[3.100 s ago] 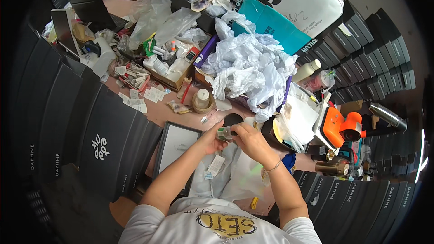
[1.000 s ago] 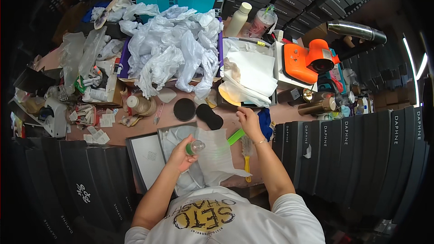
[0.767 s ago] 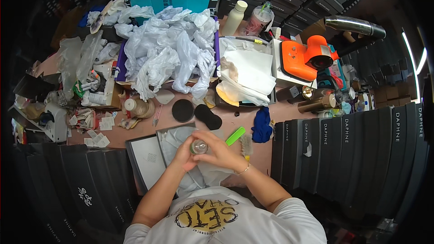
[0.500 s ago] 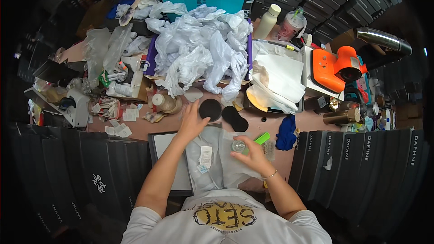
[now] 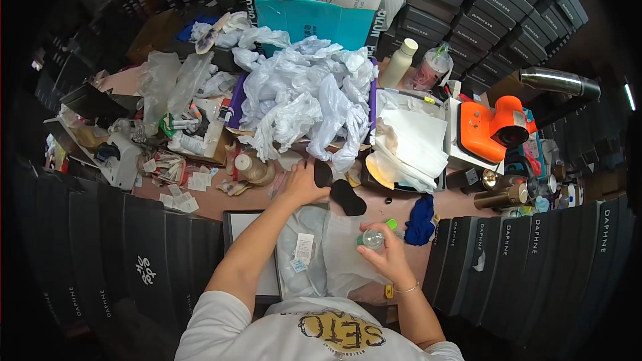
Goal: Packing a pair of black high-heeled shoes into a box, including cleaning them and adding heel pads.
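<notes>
My left hand [image 5: 306, 186] is closed on a black round disc [image 5: 323, 172], gripping it at the far side of the work spot; part of the disc is hidden by the hand. Just right of it lies a black peanut-shaped pad [image 5: 348, 198]. My right hand [image 5: 386, 254] is closed round a small clear bottle [image 5: 373, 238], its round end facing up. Behind the bottle shows a bright green piece [image 5: 391, 224]. Between my forearms, thin white wrapping [image 5: 341, 247] carries a white card tag [image 5: 304, 247], over an open box [image 5: 251, 224].
Crumpled white plastic bags fill a purple-edged box [image 5: 281, 103] at the back. A blue cloth [image 5: 420, 219] lies right, near an orange device [image 5: 481, 132]. A capped jar [image 5: 251, 168] stands left. Dark shoeboxes [image 5: 535, 254] flank both sides.
My left hand has shifted slightly right, and the disc now appears narrower and tilted. My right hand has moved right and nearer to me with the bottle. The view has tilted a little.
</notes>
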`<move>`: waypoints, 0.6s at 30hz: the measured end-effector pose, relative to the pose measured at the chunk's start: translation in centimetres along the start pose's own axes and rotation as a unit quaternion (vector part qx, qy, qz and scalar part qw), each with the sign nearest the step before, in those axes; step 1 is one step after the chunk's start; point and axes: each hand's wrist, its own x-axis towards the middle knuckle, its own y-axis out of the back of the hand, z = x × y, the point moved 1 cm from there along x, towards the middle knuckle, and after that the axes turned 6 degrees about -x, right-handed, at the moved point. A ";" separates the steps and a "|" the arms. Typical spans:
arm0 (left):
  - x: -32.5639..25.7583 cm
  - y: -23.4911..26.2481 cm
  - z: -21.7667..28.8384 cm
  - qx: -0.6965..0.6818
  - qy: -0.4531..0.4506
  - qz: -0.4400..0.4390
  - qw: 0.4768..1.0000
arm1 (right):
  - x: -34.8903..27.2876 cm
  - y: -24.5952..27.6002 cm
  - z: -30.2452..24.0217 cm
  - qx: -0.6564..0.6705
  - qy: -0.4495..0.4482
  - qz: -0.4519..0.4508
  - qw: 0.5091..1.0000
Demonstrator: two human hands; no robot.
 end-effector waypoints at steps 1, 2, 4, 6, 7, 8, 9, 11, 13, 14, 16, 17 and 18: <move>-1.5 1.5 0.7 -0.028 -0.022 0.013 0.999 | 0.0 0.2 -0.9 0.023 0.010 0.002 1.000; -3.4 3.1 1.5 -0.056 -0.044 0.027 0.997 | 0.2 0.3 -1.8 0.045 0.020 0.002 0.999; -7.5 5.8 3.5 -0.084 -0.106 0.047 0.990 | 0.5 0.2 -3.0 0.073 0.032 0.011 0.997; -12.1 7.4 4.9 -0.085 -0.169 0.058 0.980 | 1.0 -1.4 -2.9 0.086 0.032 0.014 0.996; -14.3 8.3 5.9 -0.100 -0.176 0.037 0.979 | 0.9 -2.4 -2.9 0.163 0.005 0.001 0.987; -16.1 8.3 6.1 -0.101 -0.192 0.046 0.975 | 0.4 -3.7 -2.9 0.238 -0.028 -0.018 0.971; -17.6 8.3 6.3 -0.101 -0.208 0.055 0.971 | -0.1 -4.7 -2.8 0.311 -0.062 -0.037 0.948; -20.2 8.5 6.1 -0.181 -0.181 0.047 0.966 | -1.5 -5.9 -3.2 0.391 -0.078 -0.046 0.916; -22.5 8.5 5.3 -0.315 -0.170 0.053 0.932 | -3.2 -6.9 -3.7 0.466 -0.099 -0.032 0.879; -23.2 7.9 4.5 -0.445 -0.157 0.061 0.879 | -3.9 -6.8 -3.9 0.474 -0.101 -0.035 0.874; -23.8 6.4 3.6 -0.700 -0.060 0.104 0.704 | -4.8 -7.4 -5.3 0.462 -0.092 -0.027 0.882; -24.0 5.1 3.4 -0.802 -0.005 0.116 0.586 | -5.3 -7.7 -5.7 0.455 -0.090 -0.018 0.885; -24.1 3.8 3.8 -0.781 0.005 0.121 0.613 | -5.5 -8.3 -5.7 0.446 -0.088 -0.028 0.890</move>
